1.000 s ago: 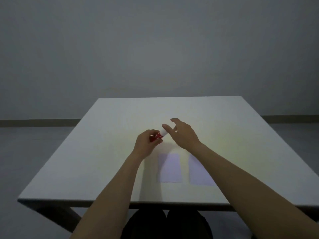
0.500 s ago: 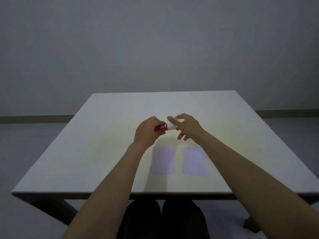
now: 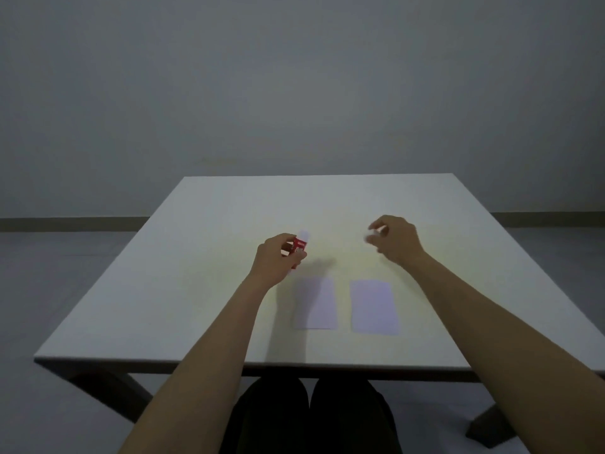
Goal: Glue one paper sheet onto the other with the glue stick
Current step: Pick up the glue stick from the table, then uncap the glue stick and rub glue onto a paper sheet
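A: While the left hand [image 3: 278, 257] is gripping the glue stick [image 3: 299, 245] upright at eleven o'clock of the sheets [image 3: 316, 303], why is the right hand [image 3: 394, 239] hovering apart?

B: It's seemingly pinching the cap, blurred; both sheets are lying flat, awaiting glue.

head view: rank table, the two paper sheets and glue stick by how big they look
1. table
2. left sheet and right sheet: alike, no ranking
3. glue stick, partly hidden in the left hand
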`<state>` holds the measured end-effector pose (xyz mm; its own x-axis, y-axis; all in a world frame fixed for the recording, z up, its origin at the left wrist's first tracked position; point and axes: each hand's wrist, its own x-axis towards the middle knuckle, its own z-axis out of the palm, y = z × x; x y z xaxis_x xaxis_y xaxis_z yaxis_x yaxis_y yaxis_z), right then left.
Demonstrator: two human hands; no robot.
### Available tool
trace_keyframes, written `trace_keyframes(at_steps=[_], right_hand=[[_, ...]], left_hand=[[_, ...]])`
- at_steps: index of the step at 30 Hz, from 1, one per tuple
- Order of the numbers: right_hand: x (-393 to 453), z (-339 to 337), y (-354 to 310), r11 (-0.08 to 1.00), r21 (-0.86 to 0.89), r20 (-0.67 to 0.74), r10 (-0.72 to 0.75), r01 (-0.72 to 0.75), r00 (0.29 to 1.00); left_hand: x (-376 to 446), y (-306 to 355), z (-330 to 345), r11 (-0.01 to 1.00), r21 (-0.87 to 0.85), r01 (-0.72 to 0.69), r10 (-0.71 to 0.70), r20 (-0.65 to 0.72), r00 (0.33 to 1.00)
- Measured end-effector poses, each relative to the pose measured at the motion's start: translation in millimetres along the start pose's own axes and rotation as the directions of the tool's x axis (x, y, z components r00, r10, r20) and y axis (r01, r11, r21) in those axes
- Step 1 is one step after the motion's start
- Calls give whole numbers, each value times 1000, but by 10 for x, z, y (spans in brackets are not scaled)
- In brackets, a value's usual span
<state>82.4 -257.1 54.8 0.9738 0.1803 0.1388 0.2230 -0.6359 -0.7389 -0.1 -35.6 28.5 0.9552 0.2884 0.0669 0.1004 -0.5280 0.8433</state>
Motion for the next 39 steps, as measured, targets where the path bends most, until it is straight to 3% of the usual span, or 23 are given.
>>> trace_keyframes(at_steps=[2, 4, 7, 11, 14, 16, 18, 20, 22, 27, 31, 33, 36, 39], right_hand=[[14, -50, 214, 977, -209, -11, 50, -51, 999], [-23, -42, 382, 940, -333, 8, 76, -69, 997], [-85, 5, 532, 897, -440, 19, 65, -50, 998], [-124, 42, 590, 868, -495, 87, 81, -28, 993], [-140, 61, 494, 750, -659, 76, 4, 48, 997], [-167, 144, 296, 832, -541, 11, -140, 124, 990], [-218, 255, 2, 979, -108, 64, -166, 172, 984], [-292, 367, -282, 946, 321, 226, -123, 46, 966], [-331, 446, -439, 859, 511, 268, -124, -32, 955], [-353, 494, -472, 749, 655, 288, -125, -100, 949], [-361, 518, -520, 554, 712, 391, 197, -431, 899], [-360, 481, -550, 560, 668, 394, 291, -489, 872], [-343, 426, -532, 748, 580, 295, 175, -322, 939], [-338, 410, -491, 714, 686, 271, -74, -139, 960]], left_hand=[[-38, -3, -13, 990, -135, 46, -47, -7, 999], [-58, 0, -10, 987, -156, 46, -48, -5, 999], [-81, 30, -12, 978, -207, 38, -37, 10, 999], [-109, 112, -16, 899, -429, 83, -81, 21, 996], [-111, 176, -1, 833, -548, 76, -93, -3, 996], [-105, 260, 31, 772, -631, 73, -124, -38, 991], [-101, 373, 85, 701, -709, 75, -174, -68, 982], [-102, 486, 132, 634, -771, 66, -202, -83, 976], [-116, 567, 146, 592, -805, 39, -195, -96, 976], [-155, 603, 86, 545, -838, 21, -149, -73, 986], [-201, 610, 151, 594, -804, 21, -59, -18, 998], [-215, 612, 187, 602, -799, 9, -20, -3, 1000], [-191, 596, 166, 580, -815, 8, -48, -24, 999], [-151, 597, 120, 599, -801, 2, -108, -78, 991]])
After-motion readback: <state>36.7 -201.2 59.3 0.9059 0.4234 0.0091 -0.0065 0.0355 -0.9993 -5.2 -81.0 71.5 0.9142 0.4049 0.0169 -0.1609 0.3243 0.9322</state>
